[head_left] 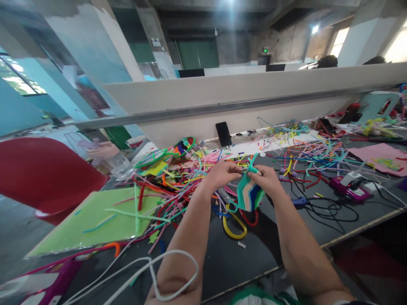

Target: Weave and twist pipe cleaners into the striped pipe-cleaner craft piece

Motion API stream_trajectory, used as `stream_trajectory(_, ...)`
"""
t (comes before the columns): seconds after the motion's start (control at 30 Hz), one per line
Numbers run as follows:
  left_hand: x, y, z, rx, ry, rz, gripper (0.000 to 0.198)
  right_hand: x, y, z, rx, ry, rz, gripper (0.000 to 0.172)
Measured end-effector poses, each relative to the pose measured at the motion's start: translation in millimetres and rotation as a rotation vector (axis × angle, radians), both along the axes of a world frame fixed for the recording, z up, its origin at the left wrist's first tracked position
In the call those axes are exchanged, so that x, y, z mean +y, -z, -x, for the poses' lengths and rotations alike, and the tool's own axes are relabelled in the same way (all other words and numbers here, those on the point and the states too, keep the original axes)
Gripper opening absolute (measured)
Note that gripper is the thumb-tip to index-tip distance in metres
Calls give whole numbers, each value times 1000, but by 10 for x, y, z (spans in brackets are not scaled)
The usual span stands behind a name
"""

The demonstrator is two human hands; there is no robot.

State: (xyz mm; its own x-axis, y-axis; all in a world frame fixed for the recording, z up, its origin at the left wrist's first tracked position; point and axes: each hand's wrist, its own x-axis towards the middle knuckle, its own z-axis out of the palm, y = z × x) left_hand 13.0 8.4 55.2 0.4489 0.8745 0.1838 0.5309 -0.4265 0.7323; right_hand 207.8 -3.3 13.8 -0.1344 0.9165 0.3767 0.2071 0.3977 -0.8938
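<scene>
Head view: left hand [221,173] and right hand [267,178] pinch a teal pipe cleaner [252,166] atop the striped chenille piece [249,194], above the yellow scissors [234,224].

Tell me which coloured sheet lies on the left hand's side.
The green sheet, left of the left hand; the pink sheet lies far right, past the right hand. Both hands grip a pipe-cleaner piece.

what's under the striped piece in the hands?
A yellow loop and a red loop lie on the dark table; the striped piece covers their upper ends.
</scene>
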Motion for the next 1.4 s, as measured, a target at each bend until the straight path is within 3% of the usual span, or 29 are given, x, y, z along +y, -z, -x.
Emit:
stream_trajectory(0.13,28,24,20,13,3,4,19,1,12,16,-26,-20,-22,23)
stream_trajectory(0.4,-96,-134,20,103,-15,-66,17,-32,27,50,-2,-69,-30,20)
stream_trajectory(0.67,-141,-160,3,120,-56,-96,20,-83,-28,74,-4,-116,-75,22)
stream_trajectory(1.1,-227,-240,-89,252,-124,-183,19,-99,-10,90,-57,-76,-131,25)
stream_trajectory(1.2,-253,-238,-53,181,-86,-168,13,-130,-29,99,-114,-95,-218,27)
stream_trajectory(1.33,-388,-361,8,49,39,-154,37,-197,-61,89,-101,-172,-316,34)
stream_trajectory(1.4,-477,-454,11,18,98,-145,39,-224,-68,70,-77,-197,-335,38)
